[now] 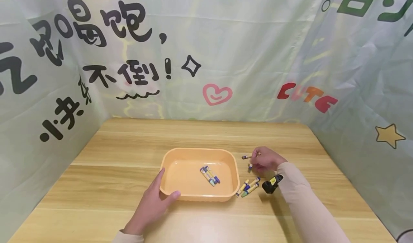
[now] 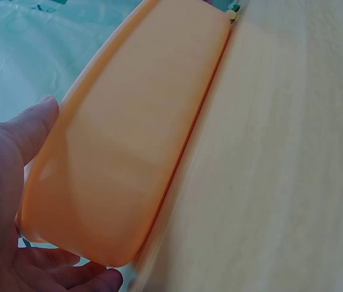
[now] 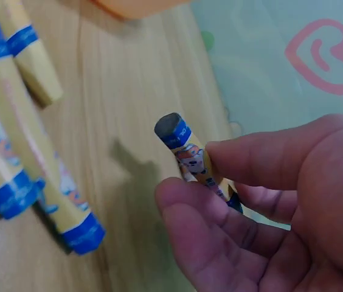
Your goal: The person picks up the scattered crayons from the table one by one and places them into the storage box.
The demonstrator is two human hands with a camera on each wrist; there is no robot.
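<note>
1. Your left hand point(image 1: 155, 203) grips the peach tray point(image 1: 187, 174), at lower centre of the head frame, by its lower-left corner, probably so that it does not slide.
2. Three crayons point(image 1: 207, 176) lie together inside the tray; three others point(image 1: 250, 190) lie on the table point(image 1: 113, 185), just beside its lower-right corner, maybe for easy reach.
3. Your right hand point(image 1: 266, 159), right of the tray, pinches one crayon point(image 3: 190, 155); it has yellow wrapper, blue band, small cartoon and dark end.
</note>
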